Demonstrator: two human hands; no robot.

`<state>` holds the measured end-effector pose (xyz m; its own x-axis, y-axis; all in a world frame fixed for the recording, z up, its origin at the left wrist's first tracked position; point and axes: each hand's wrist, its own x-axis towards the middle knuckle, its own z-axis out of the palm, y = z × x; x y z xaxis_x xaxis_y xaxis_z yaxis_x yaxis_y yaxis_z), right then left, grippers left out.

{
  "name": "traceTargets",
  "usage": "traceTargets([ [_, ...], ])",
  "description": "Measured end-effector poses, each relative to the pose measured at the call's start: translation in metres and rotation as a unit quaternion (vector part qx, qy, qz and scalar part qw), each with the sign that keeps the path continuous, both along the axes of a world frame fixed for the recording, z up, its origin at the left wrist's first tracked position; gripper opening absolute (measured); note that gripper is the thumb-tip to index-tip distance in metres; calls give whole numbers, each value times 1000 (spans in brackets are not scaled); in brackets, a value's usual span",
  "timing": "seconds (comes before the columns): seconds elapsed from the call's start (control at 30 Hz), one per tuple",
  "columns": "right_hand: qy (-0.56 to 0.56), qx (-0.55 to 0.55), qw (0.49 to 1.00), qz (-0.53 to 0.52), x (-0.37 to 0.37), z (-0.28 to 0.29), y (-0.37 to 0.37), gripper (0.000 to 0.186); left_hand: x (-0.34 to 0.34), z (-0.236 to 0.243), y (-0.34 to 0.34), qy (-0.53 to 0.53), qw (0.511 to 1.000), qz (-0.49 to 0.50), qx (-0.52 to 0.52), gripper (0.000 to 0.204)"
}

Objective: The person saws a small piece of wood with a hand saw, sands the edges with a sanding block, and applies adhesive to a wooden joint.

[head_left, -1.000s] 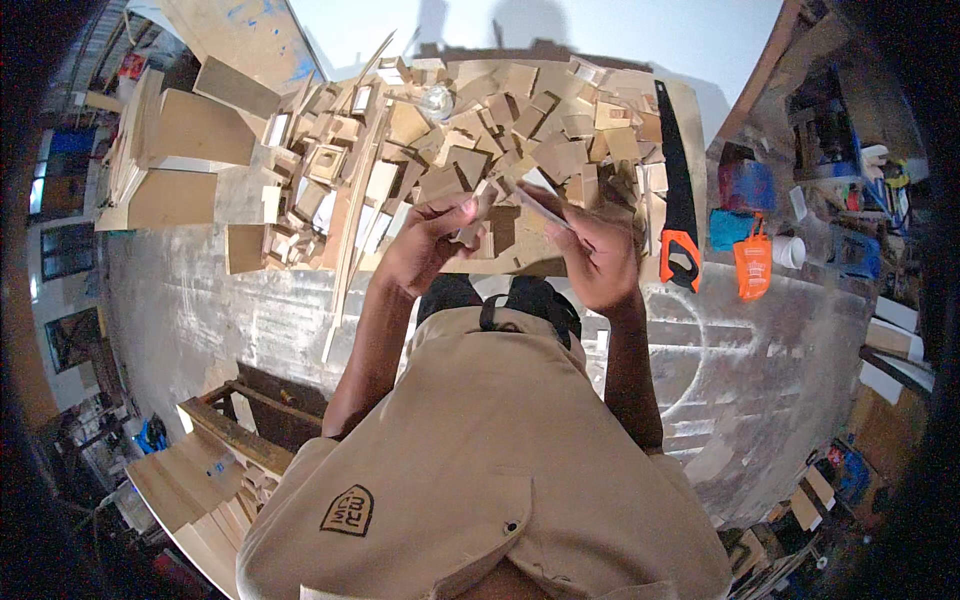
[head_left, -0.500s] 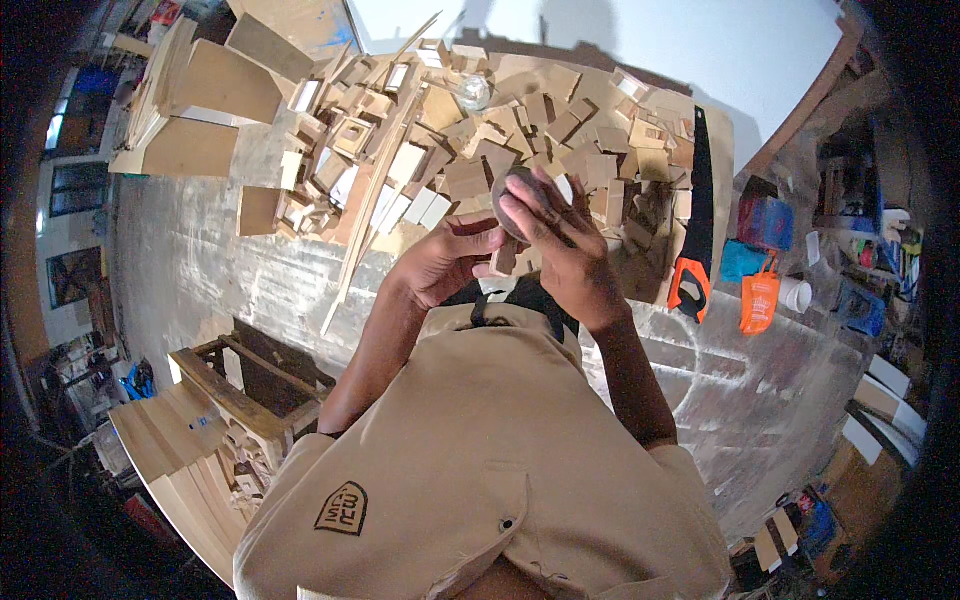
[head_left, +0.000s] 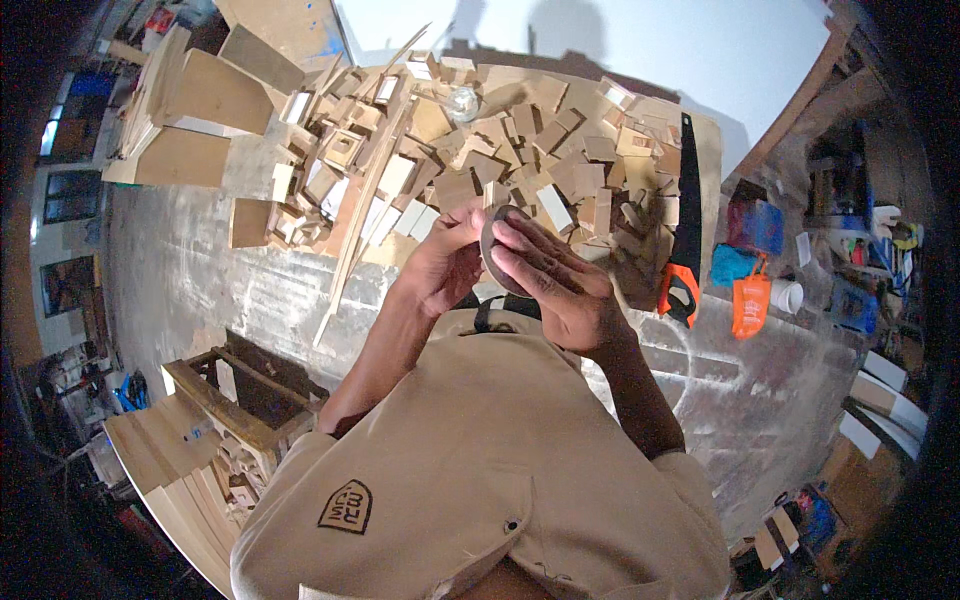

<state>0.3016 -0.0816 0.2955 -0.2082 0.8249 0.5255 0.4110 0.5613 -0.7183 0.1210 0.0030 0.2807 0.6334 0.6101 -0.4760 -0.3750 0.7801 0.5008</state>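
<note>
My right hand (head_left: pixel 575 290) presses its fingers flat over a round, dark brown disc, which looks like a sanding disc (head_left: pixel 489 250). The disc is tilted on edge in front of my chest. My left hand (head_left: pixel 447 260) pinches a small wooden block (head_left: pixel 492 194) between thumb and fingers. Its upper end shows above the disc's left rim, and the disc lies against it; the rest of the block is hidden. Just beyond both hands spreads a heap of wood offcuts (head_left: pixel 455 188).
A handsaw (head_left: pixel 689 200) with an orange and black handle lies right of the heap. Long thin strips (head_left: pixel 372 200) cross the offcuts at left. A clear glass jar (head_left: pixel 462 103) stands among them. Farther right are an orange bag (head_left: pixel 751 305) and a white cup (head_left: pixel 787 295). Boards (head_left: pixel 215 95) are stacked far left.
The block's end now shows upright above the disc; before, it was lower, between the hands. My right hand has lowered and its fingers have turned to point more leftward over the disc.
</note>
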Motion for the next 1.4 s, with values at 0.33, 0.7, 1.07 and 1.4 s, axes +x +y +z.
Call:
traceTargets([
  [0.33,131,-186,968,-108,26,25,-26,34,21,15,3,158,860,186,449,37],
  [0.7,601,-230,755,-122,14,-2,-5,37,27,6,4,271,684,145,661,34],
  [1.07,352,-201,889,-214,12,8,-1,32,26,5,13,344,729,106,582,24],
  [1.4,34,-98,980,-171,-17,13,11,33,37,-2,22,342,556,55,755,22],
])
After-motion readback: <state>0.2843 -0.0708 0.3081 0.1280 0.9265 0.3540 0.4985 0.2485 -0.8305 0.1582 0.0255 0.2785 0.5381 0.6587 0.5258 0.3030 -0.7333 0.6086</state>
